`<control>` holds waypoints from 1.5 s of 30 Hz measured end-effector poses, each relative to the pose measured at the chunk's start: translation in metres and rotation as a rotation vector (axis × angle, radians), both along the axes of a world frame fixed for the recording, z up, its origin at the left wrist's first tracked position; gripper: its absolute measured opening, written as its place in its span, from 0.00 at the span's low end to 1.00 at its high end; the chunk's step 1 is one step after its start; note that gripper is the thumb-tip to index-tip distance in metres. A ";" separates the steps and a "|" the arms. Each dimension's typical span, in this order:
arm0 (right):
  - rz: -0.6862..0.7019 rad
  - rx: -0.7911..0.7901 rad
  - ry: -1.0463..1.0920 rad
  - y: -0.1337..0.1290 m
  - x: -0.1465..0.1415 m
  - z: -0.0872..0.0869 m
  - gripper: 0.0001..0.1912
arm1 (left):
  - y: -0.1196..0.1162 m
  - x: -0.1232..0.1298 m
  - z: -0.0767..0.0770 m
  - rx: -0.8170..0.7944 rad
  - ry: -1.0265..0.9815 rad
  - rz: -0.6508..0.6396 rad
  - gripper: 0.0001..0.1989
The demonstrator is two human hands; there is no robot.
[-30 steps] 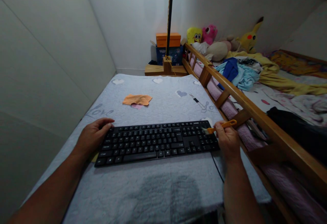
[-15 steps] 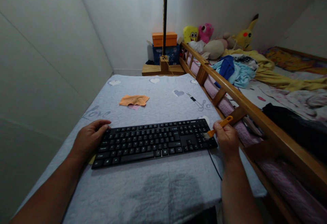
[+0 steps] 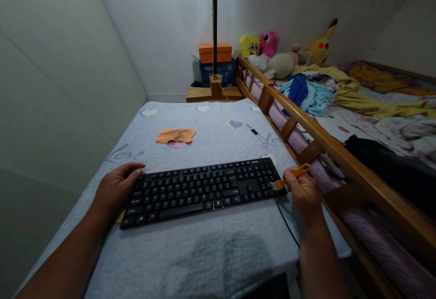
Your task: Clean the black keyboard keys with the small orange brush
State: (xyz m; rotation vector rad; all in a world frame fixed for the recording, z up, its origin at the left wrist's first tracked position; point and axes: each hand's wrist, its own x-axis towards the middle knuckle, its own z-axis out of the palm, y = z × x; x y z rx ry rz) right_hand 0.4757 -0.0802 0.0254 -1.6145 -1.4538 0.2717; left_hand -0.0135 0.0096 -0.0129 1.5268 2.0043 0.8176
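Observation:
A black keyboard (image 3: 200, 191) lies on the light blue quilted cover, slightly tilted across my view. At its left end, my left hand (image 3: 116, 187) grips the edge, with the thumb by the upper corner. Pinched in my right hand (image 3: 303, 190) is a small brush with an orange handle (image 3: 301, 170). Its pale bristles (image 3: 274, 185) touch the number keys at the keyboard's right end. A black cable (image 3: 286, 221) runs from under the keyboard toward my right forearm. Something yellow (image 3: 120, 216) shows partly beneath my left wrist.
An orange cloth (image 3: 176, 135) lies beyond the keyboard. Farther right is a thin wire tool with a black band (image 3: 254, 132). A wooden rail (image 3: 306, 131) borders the right side, with clothes (image 3: 316, 99) and plush toys behind it. A dark pole (image 3: 215, 26) stands at the back.
The brush has moved slightly down over the number keys, its handle now lying flatter. My left hand keeps its place at the keyboard's end. The whole view has shifted a little.

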 end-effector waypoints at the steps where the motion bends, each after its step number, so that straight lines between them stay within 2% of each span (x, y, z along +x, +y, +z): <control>1: -0.004 0.005 0.000 -0.002 0.001 -0.001 0.20 | 0.000 0.000 0.000 0.002 0.002 -0.003 0.23; 6: -0.025 0.068 -0.006 -0.007 0.004 -0.005 0.20 | 0.000 0.003 0.002 0.001 0.003 -0.008 0.24; 20: -0.015 0.019 -0.008 -0.020 0.013 -0.009 0.20 | -0.002 0.007 0.010 -0.010 -0.027 -0.003 0.25; 25: -0.108 0.046 0.021 -0.009 0.017 0.001 0.19 | -0.002 0.009 0.012 -0.018 -0.006 0.003 0.24; 29: -0.118 0.065 -0.023 0.011 0.010 0.005 0.19 | -0.003 0.010 0.013 -0.016 -0.003 0.009 0.24; 36: -0.078 0.084 -0.009 0.027 0.006 -0.010 0.19 | -0.003 0.008 0.012 -0.010 -0.033 -0.001 0.24; 40: -0.087 0.069 -0.014 0.026 0.009 -0.015 0.18 | -0.002 0.007 0.010 -0.002 -0.004 -0.008 0.24; 45: -0.125 0.062 -0.027 0.021 0.011 -0.014 0.19 | -0.001 0.006 0.011 0.003 0.027 -0.016 0.23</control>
